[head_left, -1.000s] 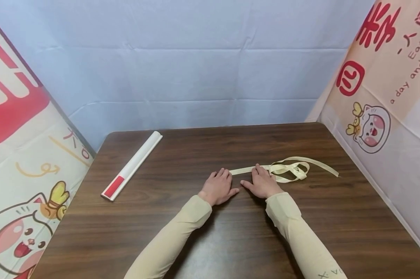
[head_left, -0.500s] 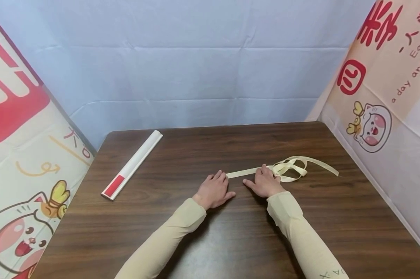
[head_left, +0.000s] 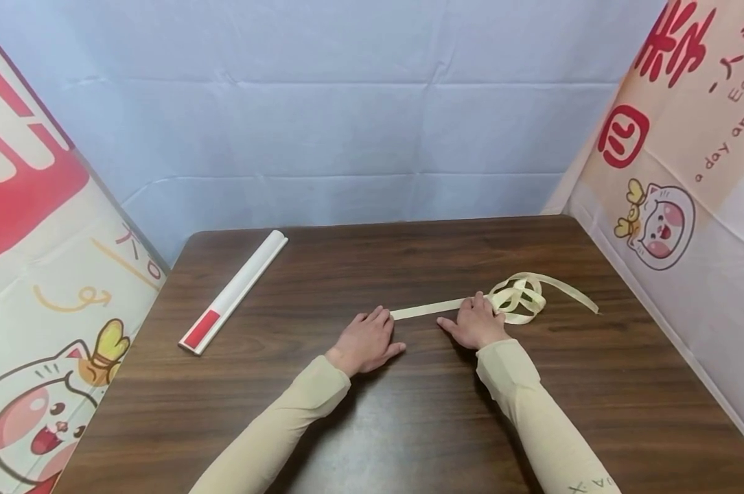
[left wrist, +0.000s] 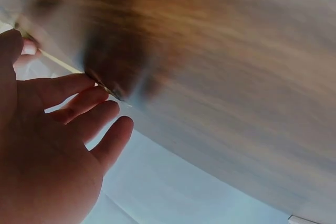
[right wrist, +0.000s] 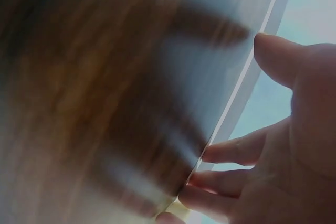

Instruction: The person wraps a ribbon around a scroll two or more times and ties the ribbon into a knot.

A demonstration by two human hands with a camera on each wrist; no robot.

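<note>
A pale yellow ribbon lies on the dark wood table, its flat straight stretch running between both hands. Its loose loops and tail spread beyond the right hand. My left hand presses fingertips down on the ribbon's left end, thumb held apart. Fairly straight fingers of my right hand rest on the ribbon beside the loops, covering part of it. Seen edge-on, a thin strip of ribbon passes under the left hand in the left wrist view. In the right wrist view, the right hand's fingertips touch the tabletop.
On the left of the table lies a white roll with a red end section, slanted away from me. A pale blue cloth backdrop hangs behind the table. Printed cartoon cloths hang on both sides.
My left hand has slid left and slightly toward me along the ribbon. My right hand has shifted a little right, pushing the loops closer together. The straight stretch between the hands shows longer.
</note>
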